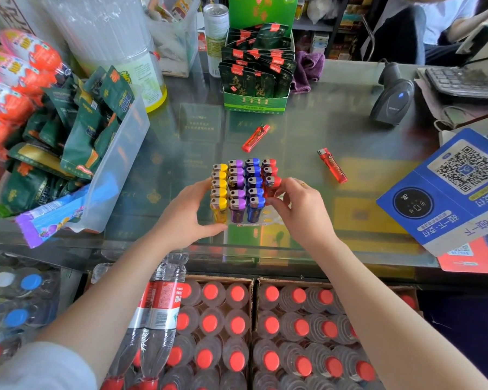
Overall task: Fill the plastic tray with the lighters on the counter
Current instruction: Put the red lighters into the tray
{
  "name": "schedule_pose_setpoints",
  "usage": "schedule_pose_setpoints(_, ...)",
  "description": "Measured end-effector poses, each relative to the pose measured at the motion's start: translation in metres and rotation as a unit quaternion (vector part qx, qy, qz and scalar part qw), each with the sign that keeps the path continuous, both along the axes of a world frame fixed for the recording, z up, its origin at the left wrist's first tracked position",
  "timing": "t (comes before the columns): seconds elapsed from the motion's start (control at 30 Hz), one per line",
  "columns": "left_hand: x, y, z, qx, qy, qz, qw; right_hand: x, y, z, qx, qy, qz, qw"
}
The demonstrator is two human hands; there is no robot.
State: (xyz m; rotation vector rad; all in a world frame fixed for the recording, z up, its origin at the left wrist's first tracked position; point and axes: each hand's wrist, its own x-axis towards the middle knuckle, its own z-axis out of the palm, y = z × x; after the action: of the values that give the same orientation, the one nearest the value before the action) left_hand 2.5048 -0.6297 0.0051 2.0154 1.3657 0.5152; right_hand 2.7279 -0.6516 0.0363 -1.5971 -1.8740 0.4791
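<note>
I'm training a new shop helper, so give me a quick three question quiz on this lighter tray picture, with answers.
1. How many loose lighters lie on the glass counter outside the plastic tray?
2. True or false: the red column in the tray is already full.
3. Which hand is at the red lighter in the tray? A) left B) right C) neither

Key
1. Two, both red: one beyond the tray, one to its right.
2. False: only three red tops show, and open slots sit nearer the person.
3. B: the right hand has its fingers at that lighter, while the left hand rests against the tray beside the yellow lighters.
</note>
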Motion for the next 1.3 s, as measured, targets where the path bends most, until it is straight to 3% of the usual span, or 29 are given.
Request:
schedule_pose_setpoints(0.27,0.001,-0.001,0.002,-0.006,0.000,0.004,1.000,0.012,0.002,-0.020,0.022,-0.122,0.004,0.992)
schedule_pose_setpoints(0.57,0.001,-0.002,0.003,-0.001,-0.006,0.003,1.000,-0.003,-0.009,-0.013,0.020,-0.031,-0.047,0.998)
schedule_pose_setpoints(0.87,0.002,-0.003,0.007,0.003,0.000,0.001,1.000,-0.003,-0.001,-0.014,0.041,-0.040,-0.044,0.997)
schedule_pose_setpoints(1.0,0.001,-0.002,0.005,-0.011,-0.002,-0.001,1.000,0.010,0.005,-0.019,-0.044,0.085,-0.049,0.994)
schedule_pose_setpoints(1.1,0.001,-0.001,0.002,-0.020,-0.003,0.001,1.000,0.029,0.009,-0.019,-0.003,0.145,-0.117,0.982)
schedule_pose_setpoints(1.2,0.001,-0.002,0.004,-0.021,-0.001,0.008,1.000,0.048,0.020,-0.017,0.034,0.083,-0.233,0.968)
schedule_pose_setpoints(1.3,0.003,-0.003,0.006,-0.016,0.001,0.014,1.000,0.062,0.033,-0.017,-0.026,0.055,-0.291,0.955)
